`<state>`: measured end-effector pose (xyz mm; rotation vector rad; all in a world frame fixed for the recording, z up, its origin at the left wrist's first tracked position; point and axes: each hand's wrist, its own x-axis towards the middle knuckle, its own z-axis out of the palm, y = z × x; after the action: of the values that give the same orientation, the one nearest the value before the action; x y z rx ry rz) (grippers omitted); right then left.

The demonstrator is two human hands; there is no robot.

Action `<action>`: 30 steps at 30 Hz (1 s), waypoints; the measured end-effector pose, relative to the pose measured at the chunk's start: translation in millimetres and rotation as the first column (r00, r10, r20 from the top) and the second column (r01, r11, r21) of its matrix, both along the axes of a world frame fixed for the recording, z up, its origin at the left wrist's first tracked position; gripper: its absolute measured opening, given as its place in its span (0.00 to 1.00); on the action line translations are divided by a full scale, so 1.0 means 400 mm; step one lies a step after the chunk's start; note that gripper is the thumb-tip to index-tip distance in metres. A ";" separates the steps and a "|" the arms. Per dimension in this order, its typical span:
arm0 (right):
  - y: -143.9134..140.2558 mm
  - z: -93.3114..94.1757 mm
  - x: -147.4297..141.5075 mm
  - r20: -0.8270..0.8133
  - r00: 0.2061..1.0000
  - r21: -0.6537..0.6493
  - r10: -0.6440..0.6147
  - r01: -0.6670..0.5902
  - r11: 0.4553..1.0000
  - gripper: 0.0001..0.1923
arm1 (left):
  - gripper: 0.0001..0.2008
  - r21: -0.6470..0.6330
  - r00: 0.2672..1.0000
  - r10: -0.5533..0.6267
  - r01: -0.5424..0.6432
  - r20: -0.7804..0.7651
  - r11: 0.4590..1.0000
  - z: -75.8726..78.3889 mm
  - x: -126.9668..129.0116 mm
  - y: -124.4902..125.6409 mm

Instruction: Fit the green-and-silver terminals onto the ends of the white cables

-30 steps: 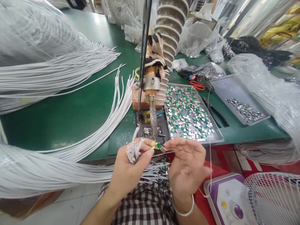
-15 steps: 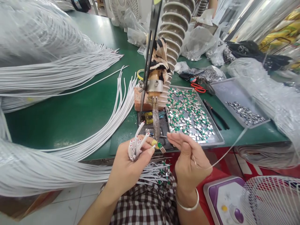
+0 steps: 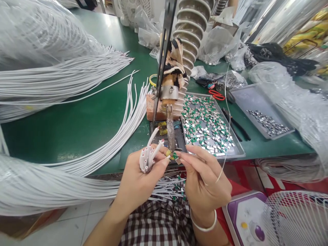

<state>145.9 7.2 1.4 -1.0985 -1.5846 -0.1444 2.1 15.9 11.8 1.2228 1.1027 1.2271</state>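
Observation:
My left hand (image 3: pixel 143 177) is closed around a bunch of white cables (image 3: pixel 146 159), whose cut ends with reddish wire tips stick up. Its thumb and finger pinch one cable end beside a small green circuit board with a metal plug (image 3: pixel 178 160). Directly above the board is the tip of a soldering iron (image 3: pixel 171 133), clamped point down. From the right, my right hand (image 3: pixel 205 174) has its fingertips together at the board, with a thin solder wire (image 3: pixel 224 155) running through the hand and looping upward. Fingers partly hide the contact at the tip.
A metal tray (image 3: pixel 242 153) of small circuit boards stands right of the iron, with pliers (image 3: pixel 239 128) and red-handled scissors (image 3: pixel 216 95) beyond. A grey tray (image 3: pixel 246 99) holds metal parts. A ribbed hose (image 3: pixel 191 37) rises behind. White cable bundles (image 3: pixel 64 83) lie left; a fan (image 3: pixel 299 218) stands lower right.
My right hand has moved left and its fingertips have come to the board under the iron. The solder wire now loops upward instead of trailing right. The left hand has barely moved.

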 end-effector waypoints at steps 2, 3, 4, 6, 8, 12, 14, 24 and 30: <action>-0.001 0.005 0.001 0.007 1.000 -0.006 0.018 -0.018 1.000 0.09 | 0.10 0.007 1.000 -0.003 0.003 0.017 1.000 0.001 -0.001 0.000; -0.002 0.006 0.003 0.007 0.999 -0.019 0.031 -0.031 0.999 0.09 | 0.10 0.011 1.000 -0.003 0.003 0.026 1.000 0.001 -0.002 0.000; -0.003 0.007 0.005 0.003 0.999 -0.034 0.048 -0.048 0.998 0.10 | 0.10 0.011 0.999 -0.005 0.005 0.036 1.000 0.000 -0.003 0.000; -0.006 0.005 0.008 -0.029 0.996 -0.073 0.088 -0.090 0.993 0.11 | 0.10 -0.003 0.998 -0.012 0.012 0.061 1.000 -0.004 -0.005 -0.002; -0.010 0.000 0.011 -0.079 0.988 -0.109 0.133 -0.141 0.984 0.11 | 0.09 -0.022 0.997 -0.020 0.021 0.078 1.000 -0.009 -0.007 -0.004; -0.018 -0.011 0.014 -0.241 0.949 -0.142 0.205 -0.243 0.960 0.11 | 0.10 -0.021 0.999 -0.009 0.010 0.035 1.000 -0.020 -0.009 -0.008; -0.019 -0.011 0.016 -0.286 0.937 -0.213 0.200 -0.266 0.940 0.12 | 0.10 0.009 1.000 0.004 -0.004 -0.017 1.000 -0.023 -0.010 -0.008; -0.014 -0.017 0.014 -0.179 0.968 -0.400 0.177 -0.236 0.886 0.11 | 0.10 -0.025 0.980 -0.173 0.171 -0.097 0.985 -0.030 -0.010 0.004; -0.023 -0.041 0.008 -0.153 0.983 -0.115 0.102 -0.120 0.986 0.11 | 0.09 0.022 0.998 -0.057 0.057 0.000 0.998 -0.011 -0.010 0.008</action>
<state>149.3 -2.1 -15.2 -1.0868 -1.5340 0.1087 -1.9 19.1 7.5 1.2624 1.0494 1.1994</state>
